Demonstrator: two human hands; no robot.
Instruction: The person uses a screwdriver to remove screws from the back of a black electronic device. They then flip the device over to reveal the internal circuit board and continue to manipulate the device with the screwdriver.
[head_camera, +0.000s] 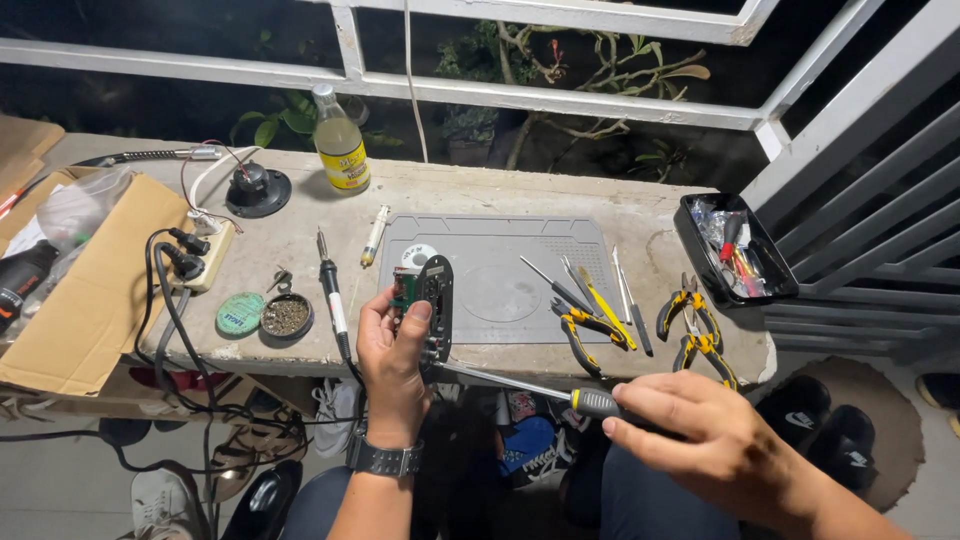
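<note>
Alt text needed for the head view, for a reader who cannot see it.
The left hand holds up a small black oval device with an exposed green circuit board, while the right hand drives a black-and-yellow-handled screwdriver into its lower edge. Behind lie a grey rectangular work mat, yellow-handled pliers and a black soldering iron on a concrete ledge.

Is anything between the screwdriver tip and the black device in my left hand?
Nothing visible. The screwdriver, held by the right hand, runs straight to the lower edge of the black device, which the left hand holds above the concrete ledge.
</note>
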